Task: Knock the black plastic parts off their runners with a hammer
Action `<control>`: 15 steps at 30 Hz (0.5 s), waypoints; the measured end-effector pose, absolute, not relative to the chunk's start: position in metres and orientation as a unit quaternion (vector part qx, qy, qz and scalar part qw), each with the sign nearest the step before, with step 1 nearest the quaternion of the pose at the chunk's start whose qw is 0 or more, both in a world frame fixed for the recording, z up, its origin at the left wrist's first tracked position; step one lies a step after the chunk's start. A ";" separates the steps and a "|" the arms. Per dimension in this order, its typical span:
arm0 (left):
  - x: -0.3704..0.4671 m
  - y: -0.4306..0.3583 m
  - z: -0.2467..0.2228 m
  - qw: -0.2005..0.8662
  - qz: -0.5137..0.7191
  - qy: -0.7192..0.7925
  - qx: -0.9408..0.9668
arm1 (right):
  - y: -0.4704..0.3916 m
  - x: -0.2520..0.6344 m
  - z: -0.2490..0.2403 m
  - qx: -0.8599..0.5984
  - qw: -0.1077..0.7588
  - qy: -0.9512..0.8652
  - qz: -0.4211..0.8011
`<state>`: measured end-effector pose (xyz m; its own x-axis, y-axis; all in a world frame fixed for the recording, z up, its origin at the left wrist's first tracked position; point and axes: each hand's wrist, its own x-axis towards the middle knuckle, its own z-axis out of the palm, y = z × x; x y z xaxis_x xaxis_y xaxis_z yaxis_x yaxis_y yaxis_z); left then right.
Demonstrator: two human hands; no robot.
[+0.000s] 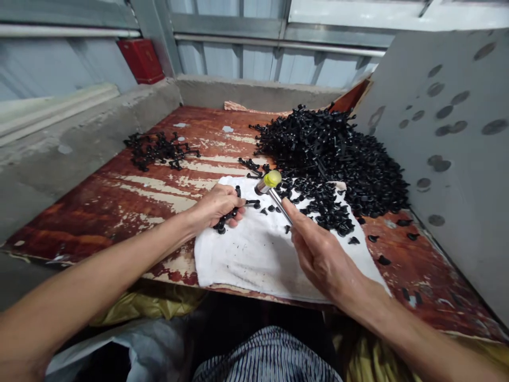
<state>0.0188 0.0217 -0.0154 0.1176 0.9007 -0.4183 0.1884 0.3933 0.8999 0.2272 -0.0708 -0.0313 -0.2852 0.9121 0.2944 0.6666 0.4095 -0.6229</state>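
My left hand is closed around a branched black plastic piece, whose knobbed ends stick out above, below and to the right of the fingers. In my right hand is a small mallet with a metal handle and a yellow, translucent face. The mallet's head is just above and right of the black piece's right-hand end. Both hands are over a white cloth spread on the table. Small loose black plastic parts lie across the cloth's right side, several of them close to the mallet.
A large heap of black plastic parts rises at the back right, against a spotted grey board. A smaller black pile lies at the left on the worn red-brown table. Behind stand a concrete ledge and a red box.
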 end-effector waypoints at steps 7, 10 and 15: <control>-0.008 0.039 0.013 0.516 0.303 0.617 0.511 | -0.082 0.229 -0.022 -0.551 0.389 -0.668 0.315; -0.041 0.067 0.047 0.177 0.355 0.674 0.623 | -0.090 0.233 -0.025 -0.550 0.489 -0.525 0.428; -0.034 0.091 0.054 0.025 0.376 0.637 0.672 | -0.091 0.235 -0.031 -0.494 0.585 -0.336 0.548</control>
<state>-0.0343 0.0911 0.0543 -0.0952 0.8758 0.4731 0.8376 -0.1864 0.5136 0.2346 -0.0908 -0.0311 0.1733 0.9736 -0.1483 -0.3099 -0.0890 -0.9466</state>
